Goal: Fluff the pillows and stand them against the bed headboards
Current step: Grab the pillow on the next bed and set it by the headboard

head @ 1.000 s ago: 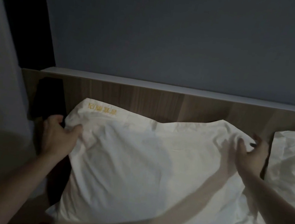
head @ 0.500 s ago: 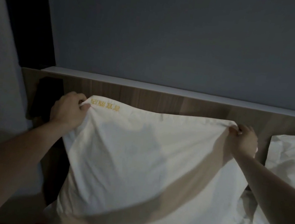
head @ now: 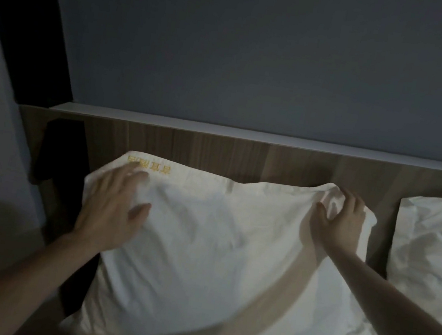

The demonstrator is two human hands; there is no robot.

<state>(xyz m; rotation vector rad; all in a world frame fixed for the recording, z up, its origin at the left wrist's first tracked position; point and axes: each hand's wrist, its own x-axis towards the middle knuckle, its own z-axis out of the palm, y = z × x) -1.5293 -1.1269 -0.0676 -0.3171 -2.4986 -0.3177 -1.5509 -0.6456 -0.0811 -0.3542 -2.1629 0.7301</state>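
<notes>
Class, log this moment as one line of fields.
step: settling pillow on headboard | left hand: flat, open | right hand: pinching top corner | second pillow: untouched

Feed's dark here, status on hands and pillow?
Left hand flat, open on white fabric pillow. Right hand pinching its top corner. Pillow against wooden headboard. Nothing obstructing.

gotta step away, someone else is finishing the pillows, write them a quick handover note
Left hand: open, flat on the near pillow by its top left corner.
Right hand: pinching the top right corner.
Near pillow leans on the wooden headboard, yellow lettering at top.
Second pillow to the right also sits at the headboard, creased.
Left: smooth the near pillow, let go, check the second.
</notes>
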